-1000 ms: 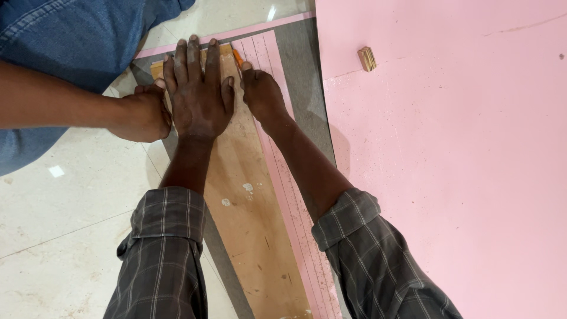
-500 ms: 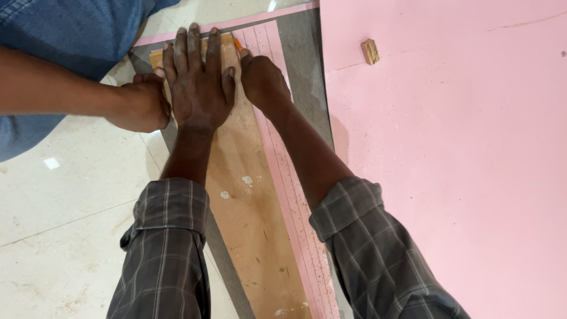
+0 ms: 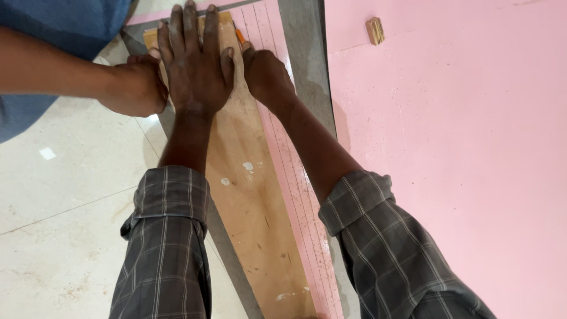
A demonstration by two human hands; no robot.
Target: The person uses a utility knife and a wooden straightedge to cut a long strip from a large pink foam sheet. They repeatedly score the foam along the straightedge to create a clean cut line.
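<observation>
1. Pressing flat on the far end of a long wooden board [image 3: 248, 195], the left hand [image 3: 198, 68] has its fingers spread wide and its palm down, gripping nothing.
2. The right hand [image 3: 269, 74] is closed in a fist around an orange tool [image 3: 240, 36], only the tip of which shows, so its kind cannot be told. The fist sits just beside the left hand, at the board's right edge.
3. The board lies lengthwise on a narrow pink strip [image 3: 295, 177] marked with parallel lines; the strip shows along the board's right edge.
4. Under both lies a grey sheet [image 3: 307, 53] on the floor, showing at the board's far right.
5. A co-worker's hand [image 3: 136, 85], closed, rests at the board's left edge, touching the left hand's thumb side. A blue-clad figure [image 3: 65, 20] fills the far left corner of the view.
6. A large pink panel [image 3: 460, 165] covers the floor to the right. A small wooden block [image 3: 374, 31] sits near its far edge, well apart from the hands.
7. Pale tiled floor [image 3: 65, 224] shows on the left.
8. Checked grey sleeves [image 3: 168, 236] are rolled back on both forearms.
</observation>
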